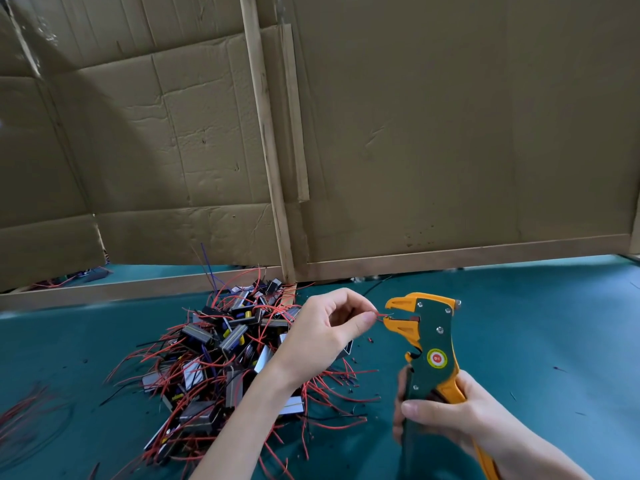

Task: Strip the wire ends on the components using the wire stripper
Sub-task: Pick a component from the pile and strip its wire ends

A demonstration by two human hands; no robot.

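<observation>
My right hand (446, 415) grips the handles of a yellow and green wire stripper (429, 341), held upright with its jaws pointing left. My left hand (329, 329) pinches a thin red wire (381, 315) between thumb and forefinger, and the wire's tip lies between the stripper's parted jaws. A metal component hangs partly hidden below my left palm (347, 349). A heap of small dark components with red and black wires (228, 358) lies on the teal table, left of and under my left forearm.
The teal table surface (536, 341) stretches to the right. Cardboard panels on a wooden frame (450, 133) wall off the back. A bundle of loose red wires (24, 420) lies at the far left. Small insulation scraps dot the cloth near the heap.
</observation>
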